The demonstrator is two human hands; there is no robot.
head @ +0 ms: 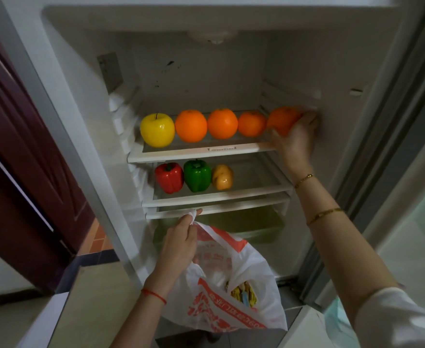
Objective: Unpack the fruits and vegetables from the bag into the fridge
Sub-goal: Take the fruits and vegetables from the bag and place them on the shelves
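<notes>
The fridge stands open. On its upper shelf (196, 153) sit a yellow apple (157, 130) and three oranges (191, 125) in a row. My right hand (295, 136) is shut on a fourth orange (281, 119) at the right end of that shelf. The shelf below (219, 197) bears a red pepper (169, 177), a green pepper (197, 175) and a potato (222, 177). My left hand (181, 241) grips a handle of the white and orange plastic bag (221, 297), which hangs in front of the fridge's lower part. Something yellow shows inside the bag.
A clear crisper drawer (244, 222) lies under the lowest shelf. A dark red door (18, 159) stands at the left. The fridge door (407, 222) is at the right.
</notes>
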